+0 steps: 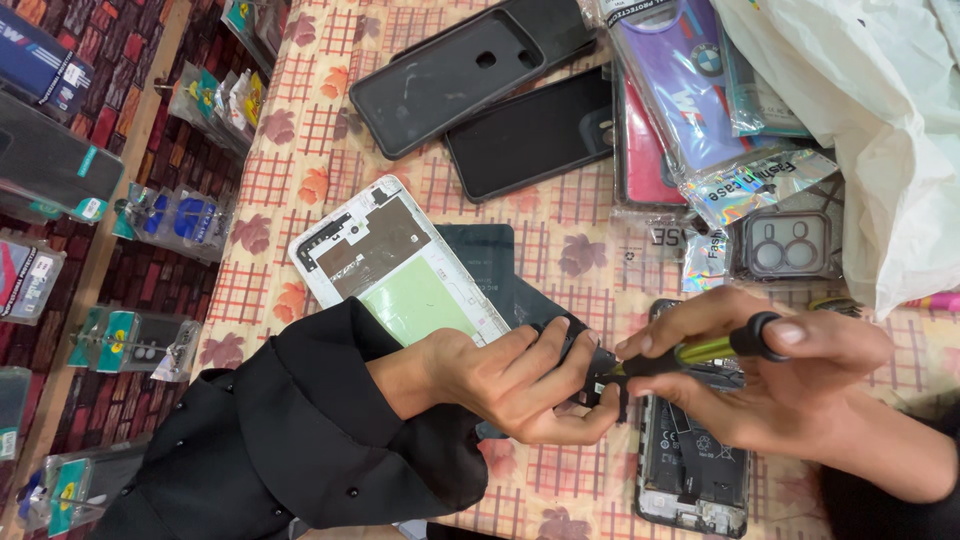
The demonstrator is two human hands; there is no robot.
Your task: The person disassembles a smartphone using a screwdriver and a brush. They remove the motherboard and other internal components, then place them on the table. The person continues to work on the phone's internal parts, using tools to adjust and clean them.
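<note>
My right hand (pixel 800 385) grips a screwdriver (pixel 700 352) with a green-and-black handle, its tip pointing left at the top end of an opened phone (pixel 690 465) whose battery and inner parts show. My left hand (pixel 505 378), in a black sleeve, pinches a small black piece (pixel 578 338) at that same end of the phone, right by the screwdriver tip. Both hands meet over the phone on a floral checked tablecloth (pixel 300 190). The exact spot the tip touches is hidden by my fingers.
A white phone frame with a green patch (pixel 395 265) lies on a dark mat (pixel 492 262) beside my left wrist. Black phone cases (pixel 460 65), packaged cases (pixel 690 90), a clear camera-cutout case (pixel 790 245) and a white plastic bag (pixel 880 130) crowd the far side. Packaged goods (pixel 60 160) hang off the table's left.
</note>
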